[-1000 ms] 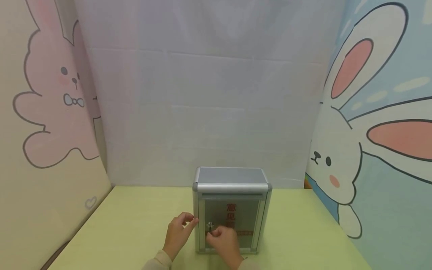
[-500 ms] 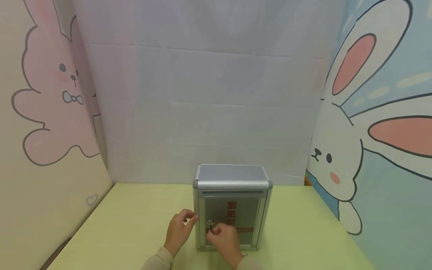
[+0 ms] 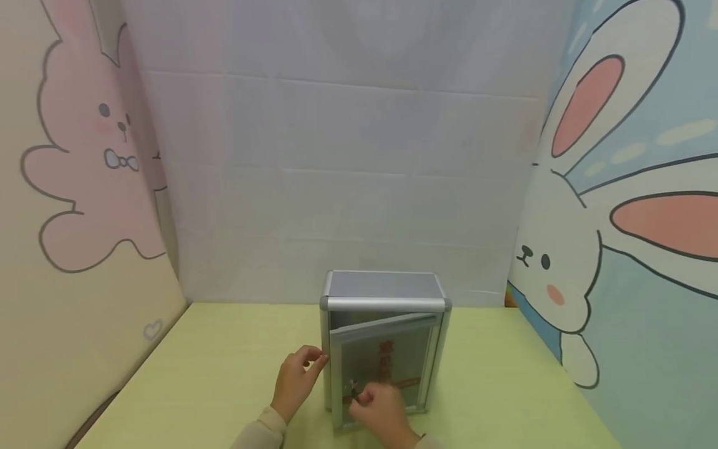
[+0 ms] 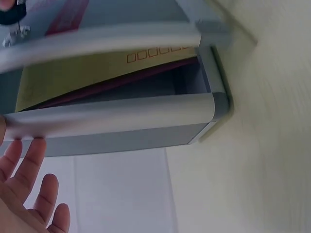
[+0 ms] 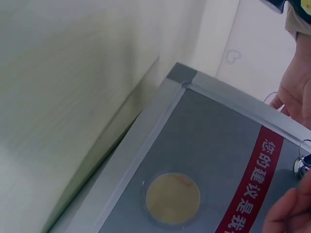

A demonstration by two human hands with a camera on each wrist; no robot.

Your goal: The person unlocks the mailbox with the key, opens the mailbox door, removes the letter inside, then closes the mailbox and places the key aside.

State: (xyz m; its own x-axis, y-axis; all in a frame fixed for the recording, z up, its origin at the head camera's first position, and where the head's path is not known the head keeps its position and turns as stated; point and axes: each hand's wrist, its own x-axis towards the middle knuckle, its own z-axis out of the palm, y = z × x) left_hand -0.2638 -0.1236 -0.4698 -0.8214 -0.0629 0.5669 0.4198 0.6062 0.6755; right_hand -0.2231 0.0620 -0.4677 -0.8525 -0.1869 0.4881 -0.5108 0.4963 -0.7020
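A silver metal suggestion box (image 3: 386,285) with red Chinese characters stands upright on the table. Its front door (image 3: 336,374) is ajar, swung out on the left side. My right hand (image 3: 384,411) pinches a small dark-headed key (image 4: 13,13) in the door's round chrome lock (image 5: 300,167). At the box's left side, my left hand (image 3: 294,380) touches the frame edge (image 4: 121,114) with fairly straight fingertips. Through the gap in the left wrist view, a tan envelope (image 4: 97,73) with red printed squares lies inside, a dark red strip along its edge.
The box rests on a pale yellow tabletop (image 3: 235,337). Behind it hangs a white cloth (image 3: 348,206). Side panels carry a pink rabbit (image 3: 84,137) on the left and a white rabbit (image 3: 561,237) on the right.
The box door was closed in both earlier frames and now stands ajar. My right hand has moved slightly down and toward me with the key. The left hand has stayed at the box's side.
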